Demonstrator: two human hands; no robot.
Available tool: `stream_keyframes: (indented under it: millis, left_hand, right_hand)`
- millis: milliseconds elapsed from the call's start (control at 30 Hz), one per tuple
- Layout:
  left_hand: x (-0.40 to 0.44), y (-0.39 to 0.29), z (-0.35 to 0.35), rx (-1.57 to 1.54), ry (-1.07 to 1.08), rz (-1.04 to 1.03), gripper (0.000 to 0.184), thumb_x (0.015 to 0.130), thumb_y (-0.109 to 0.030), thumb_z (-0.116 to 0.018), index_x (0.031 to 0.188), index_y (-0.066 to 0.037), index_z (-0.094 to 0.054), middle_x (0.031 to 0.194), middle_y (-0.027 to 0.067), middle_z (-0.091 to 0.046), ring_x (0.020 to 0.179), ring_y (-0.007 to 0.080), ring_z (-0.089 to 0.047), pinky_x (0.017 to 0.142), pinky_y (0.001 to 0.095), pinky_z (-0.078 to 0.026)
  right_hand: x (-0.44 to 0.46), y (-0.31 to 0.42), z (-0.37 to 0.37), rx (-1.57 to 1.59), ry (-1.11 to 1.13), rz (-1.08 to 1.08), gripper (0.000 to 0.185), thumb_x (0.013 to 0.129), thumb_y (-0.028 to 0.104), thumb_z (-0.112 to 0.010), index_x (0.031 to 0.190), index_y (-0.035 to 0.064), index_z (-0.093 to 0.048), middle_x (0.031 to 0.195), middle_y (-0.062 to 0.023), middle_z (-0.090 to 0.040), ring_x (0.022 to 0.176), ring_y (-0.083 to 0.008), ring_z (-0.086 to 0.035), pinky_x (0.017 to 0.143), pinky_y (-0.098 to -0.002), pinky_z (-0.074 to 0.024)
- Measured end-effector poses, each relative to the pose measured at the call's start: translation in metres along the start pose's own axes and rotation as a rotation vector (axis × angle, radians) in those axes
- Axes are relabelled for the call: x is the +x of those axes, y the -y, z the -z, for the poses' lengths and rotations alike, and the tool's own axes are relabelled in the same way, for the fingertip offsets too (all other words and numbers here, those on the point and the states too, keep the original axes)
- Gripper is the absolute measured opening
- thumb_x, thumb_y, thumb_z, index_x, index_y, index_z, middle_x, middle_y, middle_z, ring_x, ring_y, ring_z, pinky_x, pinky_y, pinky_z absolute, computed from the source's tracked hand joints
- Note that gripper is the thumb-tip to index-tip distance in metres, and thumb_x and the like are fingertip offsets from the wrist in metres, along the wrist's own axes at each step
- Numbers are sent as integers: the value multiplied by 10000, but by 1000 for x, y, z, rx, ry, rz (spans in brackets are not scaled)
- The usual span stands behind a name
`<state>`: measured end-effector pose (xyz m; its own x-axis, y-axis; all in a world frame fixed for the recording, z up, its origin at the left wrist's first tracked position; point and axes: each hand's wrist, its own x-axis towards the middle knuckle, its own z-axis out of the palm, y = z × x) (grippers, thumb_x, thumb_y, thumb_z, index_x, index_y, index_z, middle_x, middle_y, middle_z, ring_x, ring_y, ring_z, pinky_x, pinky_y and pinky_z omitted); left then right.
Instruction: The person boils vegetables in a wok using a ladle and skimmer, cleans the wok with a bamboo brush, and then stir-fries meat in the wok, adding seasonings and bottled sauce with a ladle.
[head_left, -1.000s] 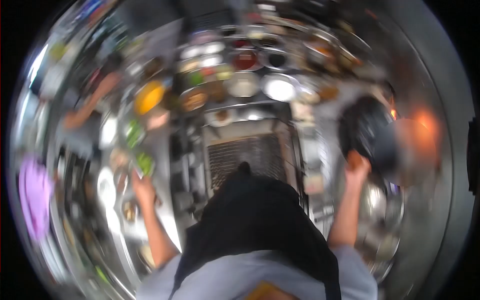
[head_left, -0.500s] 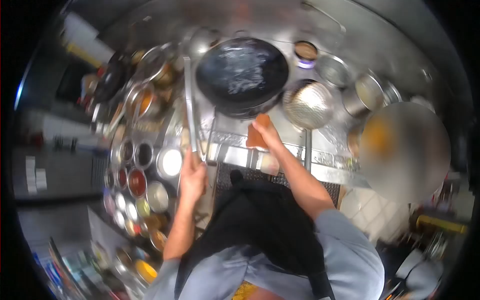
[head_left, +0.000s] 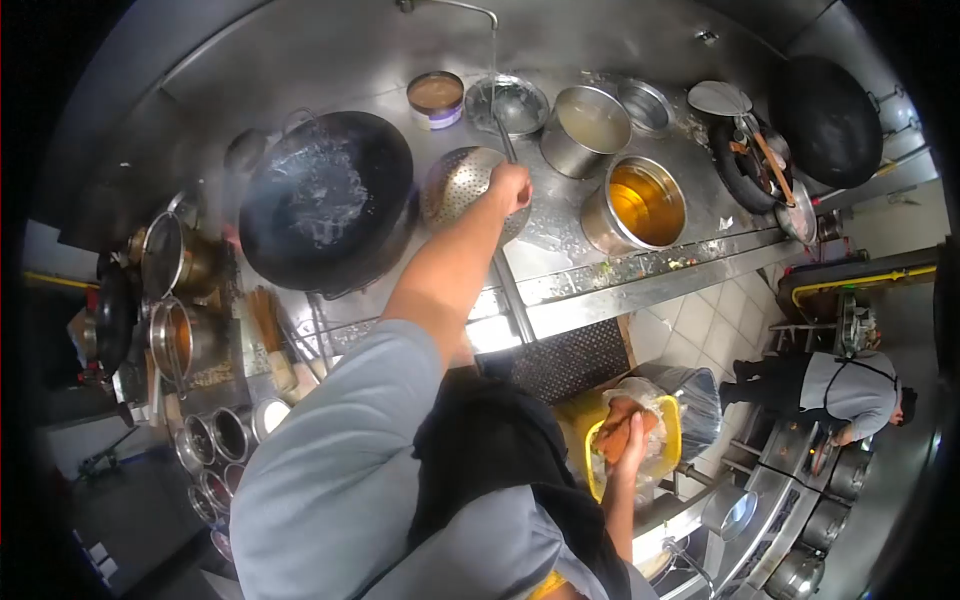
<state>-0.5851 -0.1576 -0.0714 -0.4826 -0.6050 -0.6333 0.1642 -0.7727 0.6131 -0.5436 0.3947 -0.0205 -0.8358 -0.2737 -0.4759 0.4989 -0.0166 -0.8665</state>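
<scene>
Over the strainer [head_left: 452, 185], left hand [head_left: 512, 187] tight around a metal handle [head_left: 504, 140] (right hand [head_left: 631, 446], above yellow bin [head_left: 674, 437], around brown cloth [head_left: 612, 428])

The left hand [head_left: 512, 188] is partly hiding a handle [head_left: 505, 140] and the strainer [head_left: 450, 185]. The right hand [head_left: 634, 450] is covering part of the cloth [head_left: 616, 425], which is screening some of the bin [head_left: 676, 440]. The top edge is cropping the tap [head_left: 486, 13]. A co-worker's hand [head_left: 843, 437] is showing too small to read.

Left arm [head_left: 440, 275] outstretched, left hand [head_left: 511, 188] fisted; right hand [head_left: 632, 452] low and curled.
</scene>
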Motion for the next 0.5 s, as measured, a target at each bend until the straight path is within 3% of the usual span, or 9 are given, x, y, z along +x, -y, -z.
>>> stream_keyframes:
  millis: [33, 167, 233, 333, 367, 400, 433, 500]
  left_hand:
    - [12, 0, -7, -341, 85, 143, 35, 910, -92, -541, 901, -68, -518, 675, 29, -530, 510, 144, -527, 446, 297, -412]
    - [-8, -21, 4, -724, 372, 146, 121, 907, -103, -533, 799, -75, -488, 685, 1, -524, 541, 120, -541, 497, 263, -417]
    - [-48, -33, 20, -814, 471, 194, 112, 906, -99, -528, 804, -76, -488, 696, -4, -528, 544, 117, -543, 497, 264, -419]
    - [-90, -39, 65, -875, 619, 211, 93, 906, -86, -530, 824, -73, -486, 716, -7, -524, 555, 104, -542, 489, 261, -417]
    - [-114, -45, 78, -881, 624, 205, 90, 906, -83, -530, 829, -72, -485, 719, -7, -522, 556, 100, -541, 486, 260, -416]
    - [-141, -52, 91, -886, 626, 198, 87, 906, -81, -531, 833, -72, -485, 722, -8, -520, 557, 97, -540, 484, 259, -415]
    - [-171, -58, 105, -858, 624, 163, 97, 922, -89, -532, 839, -68, -487, 738, -5, -521, 555, 88, -535, 463, 255, -405]
    - [-227, -69, 136, -819, 619, 155, 68, 936, -96, -527, 881, -64, -507, 748, -3, -523, 546, 86, -530, 450, 248, -397]
  right_hand:
    - [-3, -2, 10, -9, -18, 21, 493, 963, 311, -656, 1351, 59, -487, 1159, -118, -632, 960, -232, -653, 759, -366, -570]
    - [-8, -7, -1, -121, -25, 55, 473, 963, 281, -658, 1341, 40, -509, 1163, -108, -631, 992, -228, -641, 858, -366, -548]
    - [0, -11, -28, -184, 83, 50, 385, 973, 234, -645, 1283, 22, -564, 1122, -89, -646, 991, -200, -631, 866, -344, -533]
    - [32, -38, -79, -331, 442, 177, 375, 952, 121, -659, 1292, -2, -561, 1140, -85, -648, 1003, -180, -619, 892, -316, -506]
    - [39, -47, -105, -479, 494, 317, 395, 941, 121, -674, 1298, -6, -562, 1159, -81, -649, 1036, -183, -621, 928, -320, -495]
    - [30, -41, -141, -453, 581, 219, 422, 922, 152, -703, 1293, -2, -574, 1175, -92, -655, 1069, -188, -620, 950, -325, -487]
    - [38, -52, -165, -625, 629, 387, 431, 903, 171, -724, 1278, 8, -588, 1153, -105, -672, 1063, -198, -630, 941, -334, -495]
    - [37, -68, -215, -685, 732, 304, 462, 884, 212, -746, 1258, -6, -585, 1086, -117, -698, 1021, -197, -657, 925, -346, -509]
